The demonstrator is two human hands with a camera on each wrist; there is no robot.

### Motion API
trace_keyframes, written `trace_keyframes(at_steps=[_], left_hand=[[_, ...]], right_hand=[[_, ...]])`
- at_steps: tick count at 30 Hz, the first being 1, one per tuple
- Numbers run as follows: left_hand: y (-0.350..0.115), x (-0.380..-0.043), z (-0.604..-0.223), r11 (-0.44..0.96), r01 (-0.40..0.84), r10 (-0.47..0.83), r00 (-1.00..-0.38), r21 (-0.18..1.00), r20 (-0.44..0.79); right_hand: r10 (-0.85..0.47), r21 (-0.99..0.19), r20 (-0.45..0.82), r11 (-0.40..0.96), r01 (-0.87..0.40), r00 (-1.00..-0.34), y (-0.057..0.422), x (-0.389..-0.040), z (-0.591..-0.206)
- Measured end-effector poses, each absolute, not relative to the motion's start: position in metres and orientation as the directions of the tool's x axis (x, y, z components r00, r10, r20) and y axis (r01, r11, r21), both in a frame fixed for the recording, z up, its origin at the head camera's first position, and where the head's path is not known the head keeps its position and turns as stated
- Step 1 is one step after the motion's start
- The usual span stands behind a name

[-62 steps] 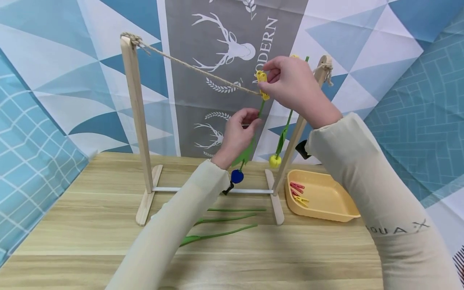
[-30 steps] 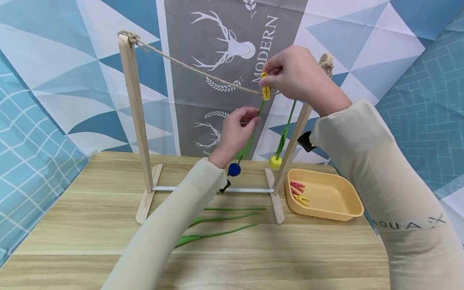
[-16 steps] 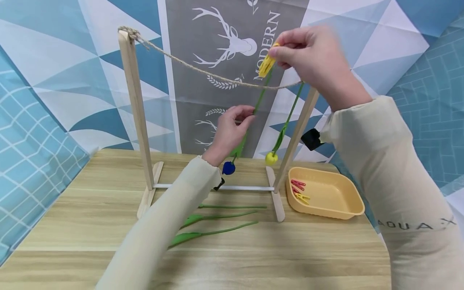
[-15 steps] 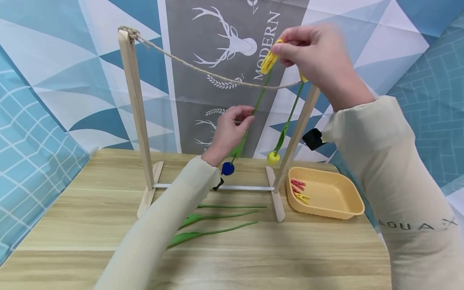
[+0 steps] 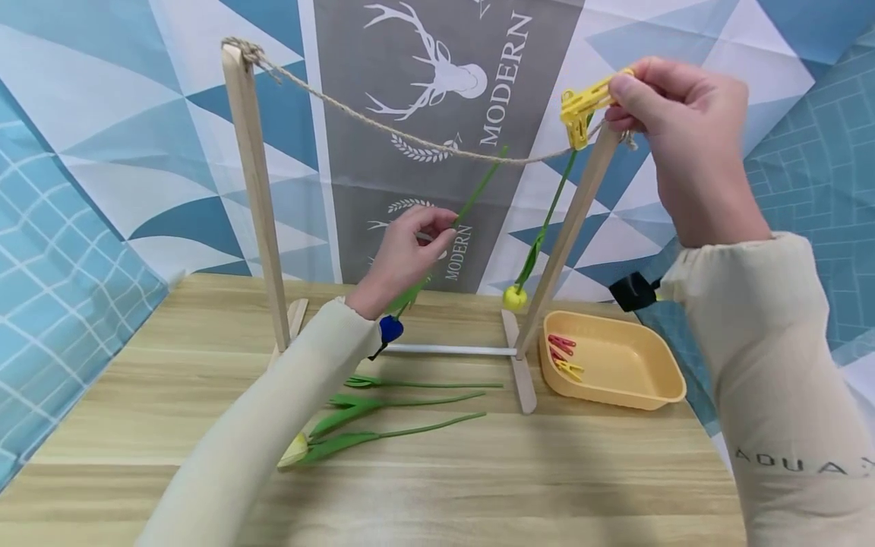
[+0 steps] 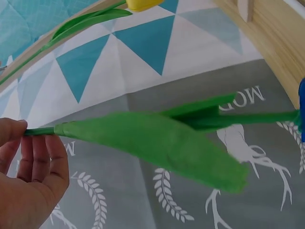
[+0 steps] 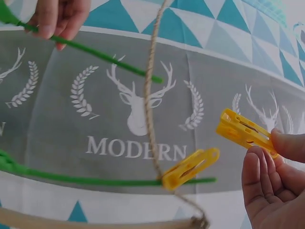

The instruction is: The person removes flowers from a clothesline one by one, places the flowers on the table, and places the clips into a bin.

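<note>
My left hand (image 5: 406, 254) pinches the green stem of a blue artificial tulip (image 5: 391, 328), which hangs bloom down. The stem's bare end overlaps the twine (image 5: 383, 131) in the head view. Between thumb and fingers, my right hand (image 5: 697, 144) holds a yellow clothespin (image 7: 244, 132) near the right post, apart from the twine in the right wrist view. A second yellow clothespin (image 7: 188, 169) clips the stem of a yellow tulip (image 5: 515, 297) to the twine, its bloom hanging down. The blue bloom shows only at the edge of the left wrist view.
The twine is tied between two wooden posts (image 5: 256, 197) joined by a white rod (image 5: 451, 349). Several tulips (image 5: 396, 399) lie on the wooden table (image 5: 547, 479), partly behind the left sleeve. An orange tray (image 5: 636, 372) at right holds red and yellow clothespins (image 5: 563, 349).
My right hand has lifted the yellow clothespin off the twine and the blue tulip's stem, then carried it right. My left hand has shifted left and slightly down with the tulip.
</note>
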State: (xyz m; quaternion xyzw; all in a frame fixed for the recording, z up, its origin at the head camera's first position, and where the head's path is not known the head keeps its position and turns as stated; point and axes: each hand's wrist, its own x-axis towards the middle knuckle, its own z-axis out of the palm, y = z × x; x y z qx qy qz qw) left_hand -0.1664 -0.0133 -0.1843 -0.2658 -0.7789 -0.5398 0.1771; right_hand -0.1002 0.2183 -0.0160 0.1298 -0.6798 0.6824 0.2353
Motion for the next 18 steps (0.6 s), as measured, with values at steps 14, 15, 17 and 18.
trace_keyframes(at_steps=[14,15,17,18], left_hand=[[-0.036,-0.143,-0.191,0.366,0.744,0.374,-0.668,0.559,0.644],[-0.037,-0.141,-0.192,0.365,0.759,0.390,-0.651,0.540,0.651],[-0.038,-0.136,-0.193,0.359,0.779,0.419,-0.626,0.514,0.658],[-0.039,-0.133,-0.193,0.355,0.785,0.432,-0.619,0.507,0.656]], right_hand=[[0.219,-0.903,0.348,-0.183,-0.388,-0.912,0.283,-0.083,-0.096],[0.220,-0.904,0.337,-0.194,-0.380,-0.915,0.288,-0.083,-0.103],[0.227,-0.921,0.307,-0.172,-0.349,-0.924,0.297,-0.083,-0.117],[0.229,-0.931,0.292,-0.154,-0.331,-0.929,0.300,-0.084,-0.124]])
